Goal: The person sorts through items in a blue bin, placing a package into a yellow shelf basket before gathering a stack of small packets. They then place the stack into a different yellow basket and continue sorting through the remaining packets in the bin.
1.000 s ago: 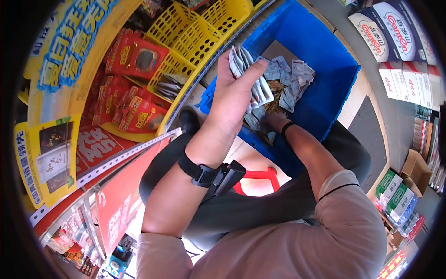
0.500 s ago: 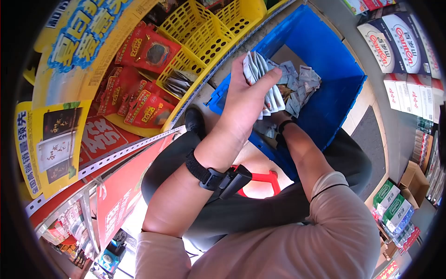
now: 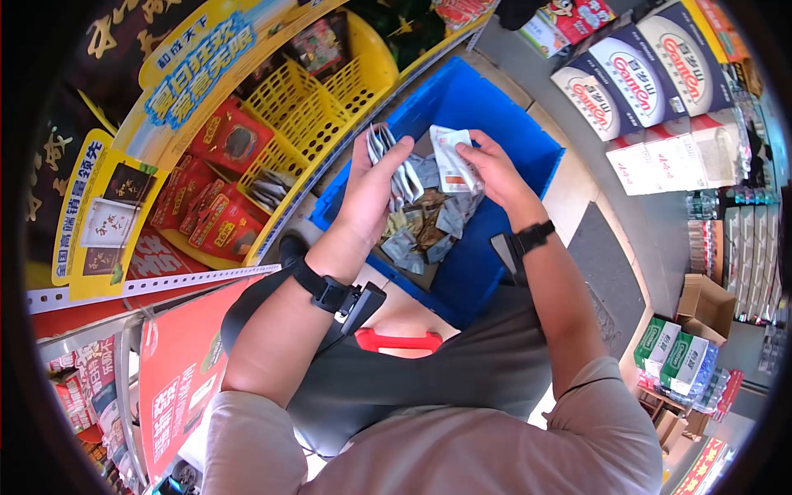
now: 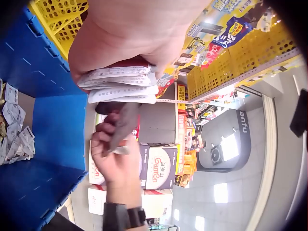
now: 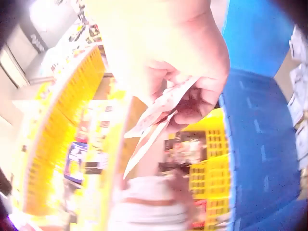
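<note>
My left hand [image 3: 371, 186] grips a stack of white sachets [image 3: 389, 161] [image 4: 120, 84] over the blue crate [image 3: 511, 140]. Just to its right, my right hand [image 3: 487, 169] pinches a couple of white sachets [image 3: 452, 161] [image 5: 154, 113] lifted out of the crate. In the left wrist view the right hand [image 4: 115, 149] is seen below the stack, holding a sachet [image 4: 122, 127]. Several loose grey and brown sachets [image 3: 425, 223] lie on the crate's floor under both hands.
Yellow shelf baskets [image 3: 305, 107] with red packets [image 3: 210, 206] stand to the left; one basket holds several grey sachets [image 3: 268, 190]. White and blue cartons [image 3: 635, 82] are stacked at the right. A red stool [image 3: 400, 340] is under my legs.
My right hand has come up out of the crate with sachets and now sits level with the left hand's stack. The left hand stayed raised; the view shifted.
</note>
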### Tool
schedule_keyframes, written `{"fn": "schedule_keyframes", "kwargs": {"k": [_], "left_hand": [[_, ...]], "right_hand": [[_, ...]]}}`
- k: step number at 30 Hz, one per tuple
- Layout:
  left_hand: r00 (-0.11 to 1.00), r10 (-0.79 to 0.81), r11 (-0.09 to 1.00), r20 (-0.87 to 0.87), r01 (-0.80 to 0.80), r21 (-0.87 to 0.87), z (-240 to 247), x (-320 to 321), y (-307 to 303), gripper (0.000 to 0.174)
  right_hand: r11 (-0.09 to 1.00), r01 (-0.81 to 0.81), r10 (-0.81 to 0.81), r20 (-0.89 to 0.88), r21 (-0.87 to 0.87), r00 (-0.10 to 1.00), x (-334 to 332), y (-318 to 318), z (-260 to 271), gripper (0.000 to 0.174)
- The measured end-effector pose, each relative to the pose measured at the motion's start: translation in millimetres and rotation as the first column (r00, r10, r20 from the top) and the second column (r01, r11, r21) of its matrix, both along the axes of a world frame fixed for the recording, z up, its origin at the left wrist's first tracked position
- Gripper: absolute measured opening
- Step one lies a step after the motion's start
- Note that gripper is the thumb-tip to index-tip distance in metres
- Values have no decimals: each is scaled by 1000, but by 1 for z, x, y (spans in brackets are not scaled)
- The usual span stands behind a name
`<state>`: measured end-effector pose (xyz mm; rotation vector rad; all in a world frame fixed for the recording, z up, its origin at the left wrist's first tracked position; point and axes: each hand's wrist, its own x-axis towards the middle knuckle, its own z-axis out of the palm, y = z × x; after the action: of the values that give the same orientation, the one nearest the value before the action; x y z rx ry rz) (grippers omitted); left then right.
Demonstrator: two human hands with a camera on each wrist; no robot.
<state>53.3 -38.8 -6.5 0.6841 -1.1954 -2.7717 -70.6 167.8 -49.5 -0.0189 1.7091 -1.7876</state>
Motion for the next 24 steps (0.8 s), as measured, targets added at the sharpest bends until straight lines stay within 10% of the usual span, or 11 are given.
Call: {"fn": "schedule_keyframes", "kwargs": {"k": [6,18,24], "left_hand": [[981,-127,945,-146,165,284,-2,3,34,55],[952,-265,912,-154,299,281,-7,-8,45,78],[914,-370,910,-166,393,134,-10,-16,44,82]], "right_hand": [[926,138,-119,77,-352,990,51,-10,39,30],[952,302,-192,-661,54,726,53,-26,7,34],[959,276,-226,-426,60,876,52,-24,1,34]]}}
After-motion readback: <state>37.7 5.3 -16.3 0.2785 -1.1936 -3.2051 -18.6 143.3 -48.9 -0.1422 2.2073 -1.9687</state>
